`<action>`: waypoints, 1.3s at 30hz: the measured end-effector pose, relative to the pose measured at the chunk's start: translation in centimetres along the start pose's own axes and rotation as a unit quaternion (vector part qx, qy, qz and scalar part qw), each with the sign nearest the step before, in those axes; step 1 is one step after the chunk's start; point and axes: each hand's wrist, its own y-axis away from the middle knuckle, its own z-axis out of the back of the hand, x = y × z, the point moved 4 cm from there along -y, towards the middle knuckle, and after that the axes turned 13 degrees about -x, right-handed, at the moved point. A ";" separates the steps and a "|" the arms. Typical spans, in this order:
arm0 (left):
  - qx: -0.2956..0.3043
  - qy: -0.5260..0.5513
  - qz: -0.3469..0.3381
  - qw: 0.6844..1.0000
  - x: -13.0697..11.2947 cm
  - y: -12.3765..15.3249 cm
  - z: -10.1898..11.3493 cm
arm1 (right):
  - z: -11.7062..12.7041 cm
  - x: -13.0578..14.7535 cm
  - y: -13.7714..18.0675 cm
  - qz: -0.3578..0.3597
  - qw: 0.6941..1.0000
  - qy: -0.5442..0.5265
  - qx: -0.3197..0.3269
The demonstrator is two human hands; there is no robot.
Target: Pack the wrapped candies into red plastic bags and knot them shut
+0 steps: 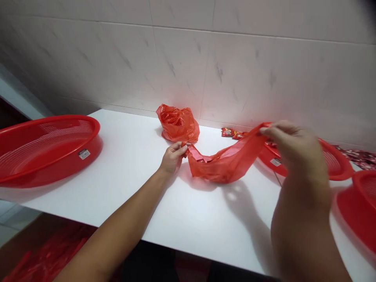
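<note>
A red plastic bag (226, 162) is stretched between both my hands above the white table (132, 176). My left hand (173, 156) pinches one end of it low, near the table top. My right hand (293, 147) is closed on the other end, raised higher to the right. The bag sags in the middle, and small packets seem to lie inside it. A second red plastic bag (178, 124), knotted and full, sits behind my left hand by the wall.
A large red basket (44, 147) overhangs the table's left end. Two more red baskets (337, 164) (361, 207) lie at the right. Small red snack packets (233, 133) lie by the tiled wall; more packets (360, 156) at the far right. Red plastic (44, 258) shows under the table.
</note>
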 end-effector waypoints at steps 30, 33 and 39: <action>0.189 -0.162 -0.147 0.957 -11.3 5.0 -14.8 | -5.8 3.9 3.6 0.026 0.919 -0.124 0.373; 0.182 -0.227 -0.167 0.942 -11.7 5.8 -14.5 | -7.2 4.2 4.1 0.062 0.912 -0.075 0.398; 0.156 -0.271 -0.194 0.930 -12.8 5.7 -14.2 | -7.5 2.9 3.9 -0.027 0.908 -0.104 0.404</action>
